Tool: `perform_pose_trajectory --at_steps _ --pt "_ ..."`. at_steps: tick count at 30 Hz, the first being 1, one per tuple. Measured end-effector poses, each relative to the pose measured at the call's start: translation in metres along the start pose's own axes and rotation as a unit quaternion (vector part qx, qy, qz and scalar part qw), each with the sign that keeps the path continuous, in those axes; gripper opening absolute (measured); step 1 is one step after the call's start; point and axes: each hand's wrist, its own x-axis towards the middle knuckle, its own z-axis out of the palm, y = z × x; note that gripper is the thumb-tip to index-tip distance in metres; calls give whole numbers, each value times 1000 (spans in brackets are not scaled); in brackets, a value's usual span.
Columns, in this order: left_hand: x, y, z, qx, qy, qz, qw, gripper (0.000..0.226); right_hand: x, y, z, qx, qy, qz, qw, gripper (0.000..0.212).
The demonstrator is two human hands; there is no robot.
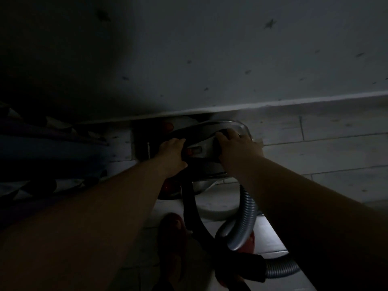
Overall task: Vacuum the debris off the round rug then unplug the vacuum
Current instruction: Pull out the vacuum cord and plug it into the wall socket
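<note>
The scene is very dim. A canister vacuum [201, 150] with a silver and black body and red parts sits against the wall at centre. My left hand [171, 155] grips its left side, fingers curled over the dark edge. My right hand [235, 148] grips the curved carrying handle [210, 128] on the right. A grey ribbed hose [245, 219] loops down from the vacuum to the lower right. The round rug is not in sight, and no plug or socket can be made out.
A pale wall [231, 59] with small dark star marks fills the top, ending in a baseboard [294, 102]. Patterned fabric [42, 143] lies at the left. Light floor planks [325, 156] run at the right. A foot in a red slipper [172, 234] stands at bottom centre.
</note>
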Motion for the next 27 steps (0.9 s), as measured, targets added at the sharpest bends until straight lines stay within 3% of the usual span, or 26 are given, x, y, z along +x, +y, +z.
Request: perform_pose_trajectory --at_steps 6,15,27 --pt "25 1 1 58 -46 -8 997 87 15 -15 -3 -13 -46 72 996 78" --pt "45 -5 -1 61 -96 5 994 57 23 -12 -3 17 -55 72 996 77" --pt "59 2 -24 52 -197 2 979 66 30 -9 -1 21 -49 60 997 72"
